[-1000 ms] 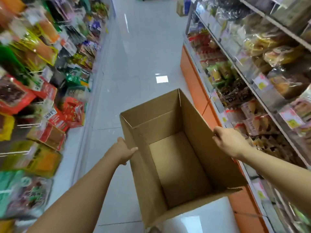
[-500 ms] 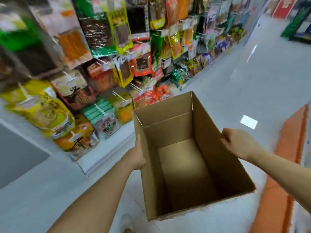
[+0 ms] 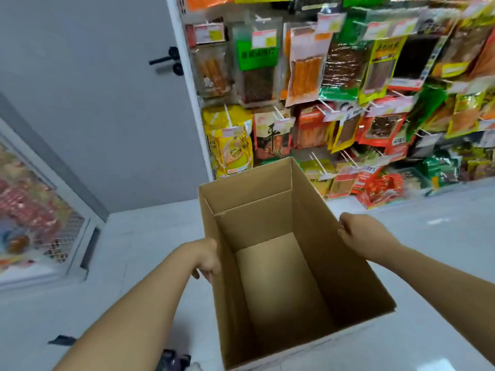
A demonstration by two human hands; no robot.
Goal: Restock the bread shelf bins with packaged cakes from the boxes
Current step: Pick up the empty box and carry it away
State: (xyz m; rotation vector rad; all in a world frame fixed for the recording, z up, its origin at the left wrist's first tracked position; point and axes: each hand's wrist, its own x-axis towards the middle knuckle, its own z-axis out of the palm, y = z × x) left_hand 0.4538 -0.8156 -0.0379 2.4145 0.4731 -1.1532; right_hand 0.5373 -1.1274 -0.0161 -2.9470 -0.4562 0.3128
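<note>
Empty box (image 3: 251, 188), frame centre; left hand (image 3: 207, 259) pinches its left wall rim, right hand (image 3: 356, 235) curled over right rim. Risk: rim grips slip, box clips hanging snack packets (image 3: 345, 70) upper right

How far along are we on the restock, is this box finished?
Done, apparently: the cardboard box is empty, bare bottom showing. In hand: the left hand and right hand grip its opposite rims, holding it above the floor by the hanging snack rack. Left: the bread bins are out of view, so their fill cannot be judged.
</note>
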